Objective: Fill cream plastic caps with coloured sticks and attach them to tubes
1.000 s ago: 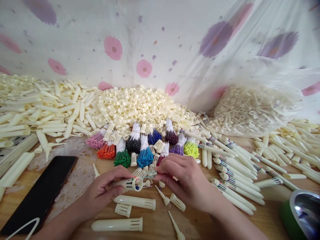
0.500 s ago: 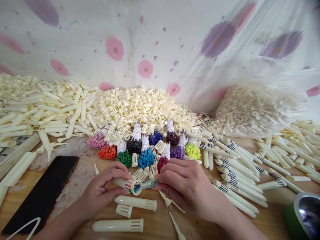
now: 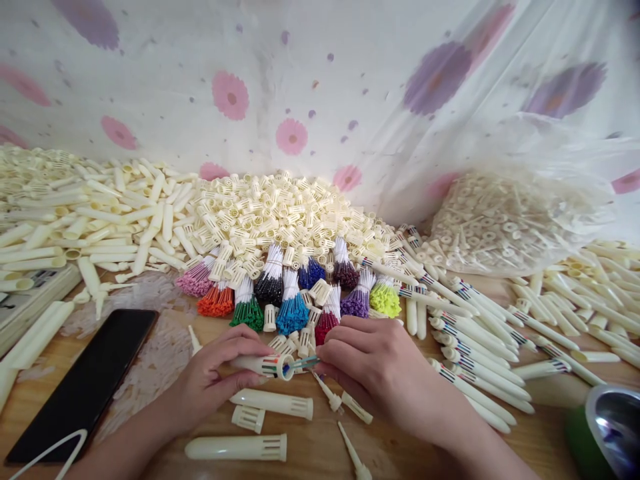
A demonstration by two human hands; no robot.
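My left hand [image 3: 220,367] is closed around a cream multicolour pen barrel [image 3: 250,363], whose slotted, open end faces right and shows red, green and blue parts. Between the fingertips of my right hand [image 3: 370,363] are thin blue-green refill tubes [image 3: 304,363] that run to the barrel's open mouth. How far the tubes reach inside is hidden. Below my hands lie two loose slotted barrels, a nearer one [image 3: 235,447] and a farther one [image 3: 275,403], with a short slotted collar [image 3: 249,419] between them. Pointed cream tips [image 3: 354,453] rest near my right hand.
Bundles of coloured refills [image 3: 293,310] stand before a heap of slotted collars [image 3: 280,207]. Cream barrels [image 3: 115,213] pile up at left, near a black phone [image 3: 83,387]. Pens with coloured sliders [image 3: 480,340], a bag of parts [image 3: 520,220] and a tape roll [image 3: 607,427] are at right.
The barrel in my left hand has shifted right and slightly up, toward my right hand. My right fingertips have moved a little right, still holding the tubes.
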